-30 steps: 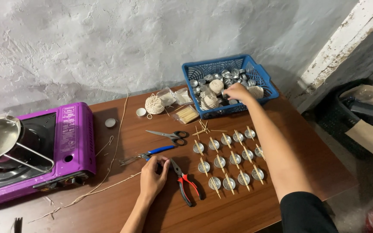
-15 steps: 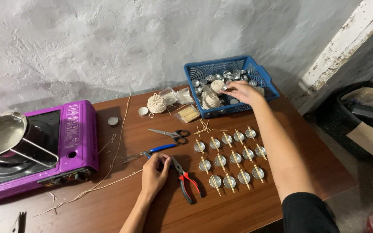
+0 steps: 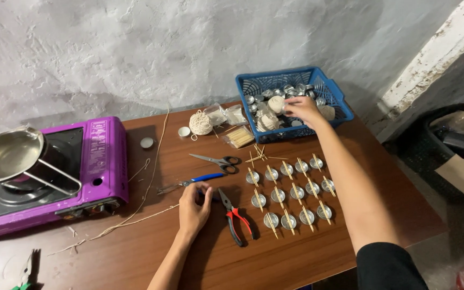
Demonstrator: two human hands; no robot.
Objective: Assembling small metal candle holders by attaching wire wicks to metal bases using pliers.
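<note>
My right hand (image 3: 303, 110) reaches into the blue plastic basket (image 3: 253, 83) at the back of the wooden table (image 3: 275, 263), fingers closed around small metal cups (image 3: 291, 91) heaped inside with balls of string. My left hand (image 3: 194, 207) rests on the table, fingers curled by the blue-handled pliers (image 3: 186, 182); whether it grips them I cannot tell. Red-handled pliers (image 3: 234, 217) lie just right of that hand. Rows of small metal cups with wooden sticks laid across them (image 3: 288, 190) stand under my right forearm.
A purple portable gas stove (image 3: 98, 156) with a metal pot (image 3: 6, 153) stands at the left. Scissors (image 3: 218, 160), a ball of string (image 3: 200, 123), a box of sticks (image 3: 239, 137) and a long loose string (image 3: 151, 161) lie mid-table. A dark bin (image 3: 447, 145) stands at the right.
My right hand has shifted slightly inside the basket among the metal cups. My left hand stays by the blue-handled pliers. The view has tilted a little.
</note>
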